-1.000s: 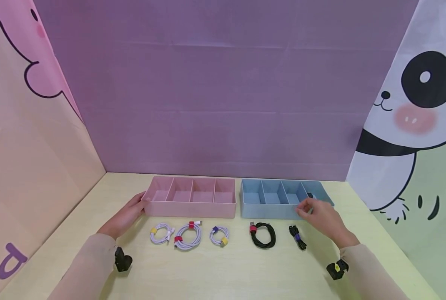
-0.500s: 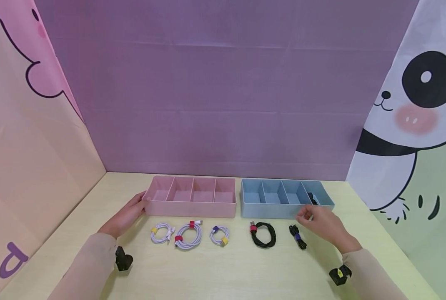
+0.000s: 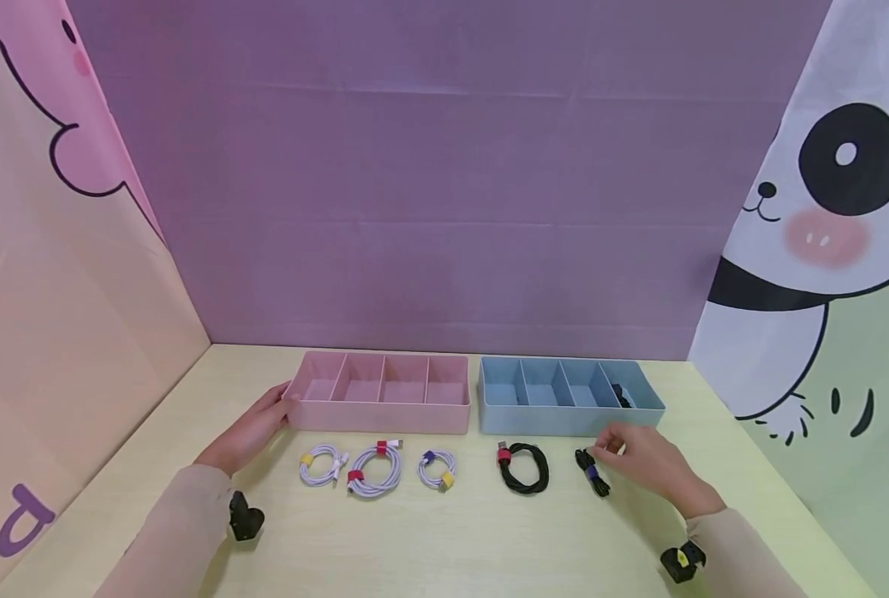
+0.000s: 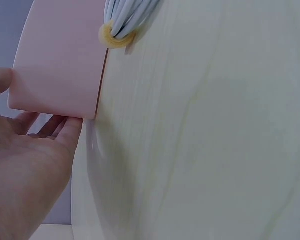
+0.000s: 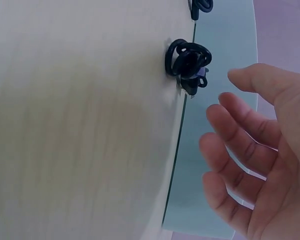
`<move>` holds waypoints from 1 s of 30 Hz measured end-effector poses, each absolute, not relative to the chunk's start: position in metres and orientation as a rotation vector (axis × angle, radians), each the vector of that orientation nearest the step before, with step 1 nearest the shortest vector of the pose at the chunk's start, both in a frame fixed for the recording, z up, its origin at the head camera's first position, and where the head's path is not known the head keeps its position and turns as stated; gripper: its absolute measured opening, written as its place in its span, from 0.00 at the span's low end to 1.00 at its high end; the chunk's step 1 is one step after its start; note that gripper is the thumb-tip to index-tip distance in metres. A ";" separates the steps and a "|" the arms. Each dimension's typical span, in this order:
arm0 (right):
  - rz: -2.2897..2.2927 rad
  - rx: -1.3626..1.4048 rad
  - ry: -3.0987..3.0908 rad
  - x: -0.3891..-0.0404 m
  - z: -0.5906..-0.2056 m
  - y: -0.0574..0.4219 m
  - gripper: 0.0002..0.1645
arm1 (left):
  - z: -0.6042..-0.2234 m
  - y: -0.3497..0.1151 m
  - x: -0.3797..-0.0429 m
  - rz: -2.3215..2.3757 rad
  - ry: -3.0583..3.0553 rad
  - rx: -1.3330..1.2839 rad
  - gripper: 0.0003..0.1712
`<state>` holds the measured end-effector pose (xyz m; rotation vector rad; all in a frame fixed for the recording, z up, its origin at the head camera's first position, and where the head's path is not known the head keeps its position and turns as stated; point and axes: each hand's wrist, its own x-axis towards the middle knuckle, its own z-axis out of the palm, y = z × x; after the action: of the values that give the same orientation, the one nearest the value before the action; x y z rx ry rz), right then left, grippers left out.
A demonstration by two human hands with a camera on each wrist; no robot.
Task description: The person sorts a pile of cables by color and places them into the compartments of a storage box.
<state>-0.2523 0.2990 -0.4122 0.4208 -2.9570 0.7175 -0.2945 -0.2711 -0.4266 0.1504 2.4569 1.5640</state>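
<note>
Operating remotely, I record the right hand (image 5: 280, 170), fingers loosely bent, at the blue box (image 5: 190, 195); a black cable bundle (image 5: 188, 59) overlapping that box's edge; a second, cropped black cable (image 5: 204, 5) farther along it.

A plain, pale beige left sleeve (image 3: 171, 531) and matching right sleeve (image 3: 739, 548) leave the left hand (image 3: 253, 425) and right hand (image 3: 652, 465) bare. Each wrist wears an angular black device (image 3: 246, 517), the right device (image 3: 675, 568) bearing a yellow patch (image 3: 681, 558).

Below the frame's centre stood one pink tray (image 3: 381, 418) and one blue tray (image 3: 542, 421), four compartments (image 3: 405, 379) each, with one dark bundle (image 3: 621, 397) in the blue one. Lower lay three white cables (image 3: 375, 492) and two black cables (image 3: 543, 470); one left hand (image 3: 252, 427), one right hand (image 3: 652, 465) and two wrist cameras (image 3: 246, 519) showed.
</note>
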 end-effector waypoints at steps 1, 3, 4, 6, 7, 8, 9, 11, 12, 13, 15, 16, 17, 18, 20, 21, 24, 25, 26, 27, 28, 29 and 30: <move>0.710 0.415 -2.962 -0.252 -0.412 0.299 0.08 | -0.427 -0.271 -0.295 1.562 2.456 0.145 0.44; 0.704 0.419 -2.976 -0.251 -0.412 0.299 0.09 | -0.428 -0.271 -0.295 1.563 2.454 0.140 0.44; 0.704 0.420 -2.984 -0.251 -0.413 0.299 0.10 | -0.428 -0.271 -0.295 1.561 2.454 0.138 0.44; 0.702 0.423 -3.005 -0.250 -0.413 0.299 0.11 | -0.427 -0.271 -0.294 1.553 2.459 0.134 0.45; 0.698 0.428 -3.015 -0.250 -0.414 0.300 0.11 | -0.427 -0.271 -0.294 1.553 2.460 0.137 0.45; 0.693 0.437 -3.022 -0.250 -0.414 0.300 0.11 | -0.426 -0.271 -0.293 1.552 2.461 0.138 0.45; 0.686 0.442 -3.027 -0.249 -0.415 0.300 0.12 | -0.426 -0.271 -0.293 1.547 2.462 0.138 0.45; 0.673 0.447 -3.039 -0.249 -0.416 0.300 0.12 | -0.425 -0.271 -0.293 1.541 2.465 0.133 0.45; 0.671 0.447 -3.046 -0.248 -0.416 0.299 0.11 | -0.425 -0.271 -0.293 1.543 2.464 0.133 0.45; 0.665 0.453 -3.046 -0.248 -0.417 0.299 0.12 | -0.425 -0.271 -0.293 1.545 2.462 0.133 0.44; 0.654 0.455 -3.050 -0.248 -0.417 0.299 0.12 | -0.425 -0.271 -0.293 1.548 2.458 0.129 0.44; 0.649 0.457 -3.053 -0.247 -0.417 0.299 0.12 | -0.425 -0.271 -0.293 1.551 2.456 0.129 0.44; 0.645 0.457 -3.055 -0.247 -0.418 0.299 0.12 | -0.425 -0.271 -0.293 1.551 2.456 0.129 0.44; 0.637 0.461 -3.056 -0.248 -0.418 0.299 0.13 | -0.425 -0.271 -0.292 1.554 2.454 0.131 0.44; 0.625 0.460 -3.058 -0.248 -0.418 0.299 0.13 | -0.425 -0.270 -0.292 1.557 2.453 0.133 0.44; 0.623 0.457 -3.060 -0.248 -0.418 0.299 0.14 | -0.424 -0.270 -0.292 1.556 2.452 0.133 0.44; 0.618 0.447 -3.070 -0.248 -0.419 0.299 0.15 | -0.424 -0.270 -0.292 1.556 2.454 0.134 0.45; 0.615 0.443 -3.076 -0.248 -0.420 0.299 0.15 | -0.424 -0.270 -0.292 1.555 2.455 0.136 0.45; 0.610 0.440 -3.081 -0.248 -0.420 0.299 0.15 | -0.424 -0.270 -0.292 1.555 2.455 0.136 0.45; 0.608 0.437 -3.084 -0.248 -0.420 0.299 0.15 | -0.424 -0.270 -0.292 1.557 2.454 0.138 0.45; 0.604 0.435 -3.086 -0.247 -0.421 0.299 0.15 | -0.424 -0.270 -0.292 1.557 2.456 0.140 0.45; 0.603 0.434 -3.089 -0.247 -0.421 0.298 0.15 | -0.424 -0.270 -0.292 1.553 2.459 0.140 0.45; 0.600 0.433 -3.090 -0.247 -0.421 0.298 0.15 | -0.424 -0.270 -0.292 1.553 2.460 0.141 0.45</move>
<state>-0.2470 0.2984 -0.4212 0.4327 -3.0898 0.6003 -0.2919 -0.2703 -0.4243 0.1412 2.4598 1.5526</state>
